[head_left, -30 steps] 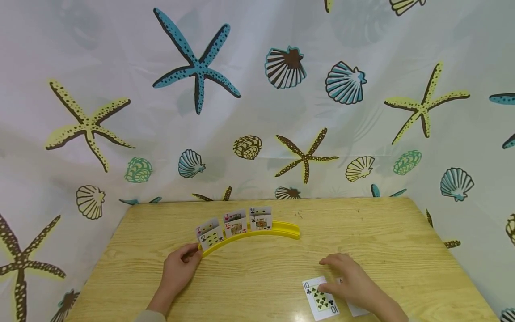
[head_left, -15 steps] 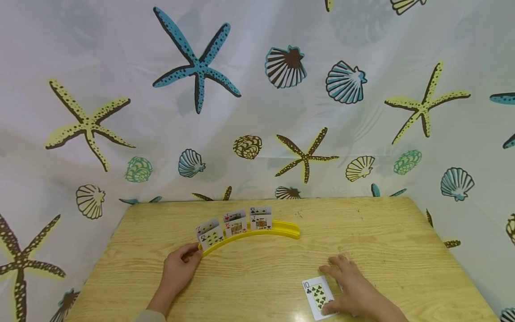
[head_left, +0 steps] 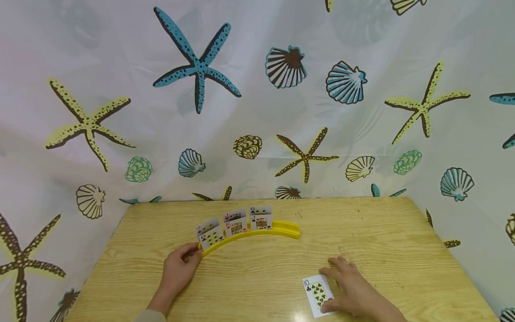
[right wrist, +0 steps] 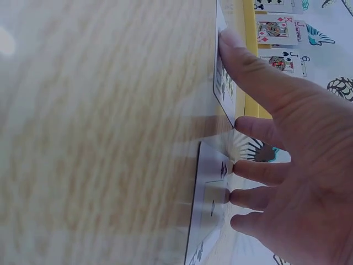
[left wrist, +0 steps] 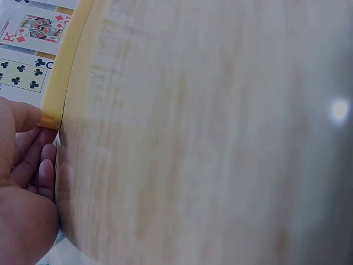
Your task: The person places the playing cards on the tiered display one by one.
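Observation:
A curved yellow card holder (head_left: pixel 277 229) stands on the table with several playing cards upright in it, among them a king of diamonds (head_left: pixel 236 228) and a jack (head_left: pixel 261 222). My left hand (head_left: pixel 181 266) pinches the holder's left end between thumb and fingers, as the left wrist view (left wrist: pixel 27 165) also shows. At the front right lies a ten of clubs (head_left: pixel 315 290), face up. My right hand (head_left: pixel 354 288) spreads over its right side. The thumb presses on the card and the index fingertip touches its upper corner. Another card (right wrist: pixel 212 187) lies mostly hidden under this hand.
The wooden table (head_left: pixel 249 286) reaches back to a hanging white cloth (head_left: pixel 257 107) printed with starfish and shells. The holder's right end (head_left: pixel 291 230) carries no cards. Light reflects off the table near the front edge.
My right hand has shifted so the thumb moves down to the ten of clubs' lower right part. The card has slid very slightly. My left hand and the holder stay put.

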{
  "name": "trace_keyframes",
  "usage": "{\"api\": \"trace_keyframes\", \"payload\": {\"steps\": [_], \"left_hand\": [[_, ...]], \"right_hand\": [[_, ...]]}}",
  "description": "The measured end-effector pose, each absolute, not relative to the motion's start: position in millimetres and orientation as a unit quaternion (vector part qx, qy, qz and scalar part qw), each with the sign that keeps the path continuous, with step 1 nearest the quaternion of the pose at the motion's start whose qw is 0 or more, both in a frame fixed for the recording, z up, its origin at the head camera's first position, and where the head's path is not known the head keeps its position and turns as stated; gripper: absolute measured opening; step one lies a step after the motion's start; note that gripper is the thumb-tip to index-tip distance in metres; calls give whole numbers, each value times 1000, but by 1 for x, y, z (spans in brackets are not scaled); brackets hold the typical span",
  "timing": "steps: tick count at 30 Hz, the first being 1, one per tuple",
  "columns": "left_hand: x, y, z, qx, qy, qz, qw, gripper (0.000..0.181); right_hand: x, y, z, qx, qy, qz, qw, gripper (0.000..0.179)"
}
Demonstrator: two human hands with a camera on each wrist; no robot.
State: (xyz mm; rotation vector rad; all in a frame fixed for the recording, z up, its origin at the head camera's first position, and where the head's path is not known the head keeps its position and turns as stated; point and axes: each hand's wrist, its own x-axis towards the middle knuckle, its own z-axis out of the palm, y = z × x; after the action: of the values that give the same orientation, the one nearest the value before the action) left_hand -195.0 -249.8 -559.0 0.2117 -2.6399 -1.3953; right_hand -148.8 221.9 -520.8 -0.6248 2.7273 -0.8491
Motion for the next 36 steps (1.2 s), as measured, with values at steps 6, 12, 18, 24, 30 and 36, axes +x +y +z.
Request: {"api": "trace_keyframes", "payload": {"steps": [6,12,18,24,30,36], "left_hand": [[-196,-250,-559,72,-878,-468,65,33],[-196,-251,-559,68,-877,-471,63,33],[-197,-250,-560,69,-876,-473,63,33],[-197,-250,-559,70,-877,-471,66,33],[-197,-249,-559,76,-876,-471,70,32],[-197,-250,-561,74,-877,-469,68,33]], "right_hand": [[-150,222,-521,-202,927,-294,118,85],[-152,222,-522,-195,928,-294,122,88],[-151,222,-522,-196,932,-287,104,88],[-150,220,-520,-191,936,-283,90,87],[-151,218,-520,-189,936,-282,91,84],[-152,218,-522,-195,937,-277,84,81]]}}
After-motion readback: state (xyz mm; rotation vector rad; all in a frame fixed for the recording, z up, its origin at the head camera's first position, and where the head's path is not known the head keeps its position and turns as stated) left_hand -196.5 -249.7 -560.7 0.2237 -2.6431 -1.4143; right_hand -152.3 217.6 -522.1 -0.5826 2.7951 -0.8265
